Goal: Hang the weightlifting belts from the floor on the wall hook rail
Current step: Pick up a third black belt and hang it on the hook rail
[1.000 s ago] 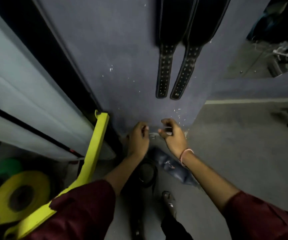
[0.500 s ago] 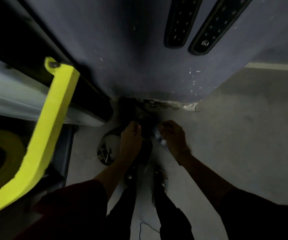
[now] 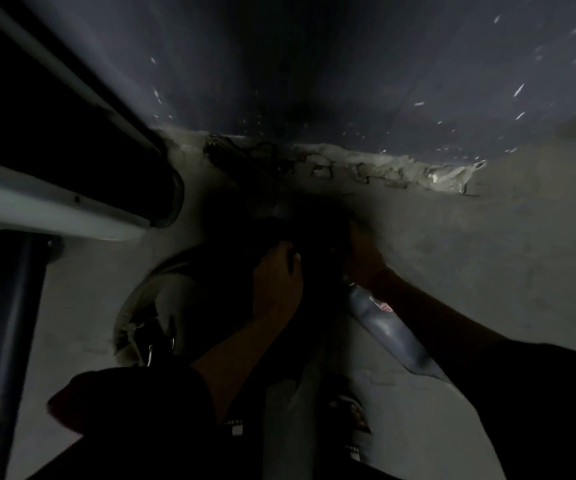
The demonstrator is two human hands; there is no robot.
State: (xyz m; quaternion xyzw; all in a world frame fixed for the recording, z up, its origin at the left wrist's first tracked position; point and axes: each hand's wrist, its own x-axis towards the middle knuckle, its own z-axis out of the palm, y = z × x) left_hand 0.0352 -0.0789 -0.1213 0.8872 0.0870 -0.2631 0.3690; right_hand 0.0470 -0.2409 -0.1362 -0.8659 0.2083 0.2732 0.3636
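Close to the floor and in deep shadow, a black belt [image 3: 317,237] lies heaped at the foot of the wall. My left hand [image 3: 276,282] rests on it with its fingers curled over the near edge. On the heap's right side is my right hand [image 3: 362,258], its fingers lost in the dark. Under my right forearm a grey-blue belt [image 3: 383,323] with a small red mark stretches back across the floor. Left of my left arm lies a curled pale belt [image 3: 148,323] with a metal buckle. The hook rail and the hung belts are out of view.
The dark blue wall [image 3: 314,81] fills the top, with crumbled plaster [image 3: 400,168] along its base. A white and black frame [image 3: 72,209] and a dark upright post [image 3: 2,306] crowd the left. My feet [image 3: 348,414] stand just behind the belts. Bare concrete floor [image 3: 504,254] lies to the right.
I have bent much lower, so the hanging belts and the yellow bar have left the view. Both hands have gone down from the wall's base onto the black belt.
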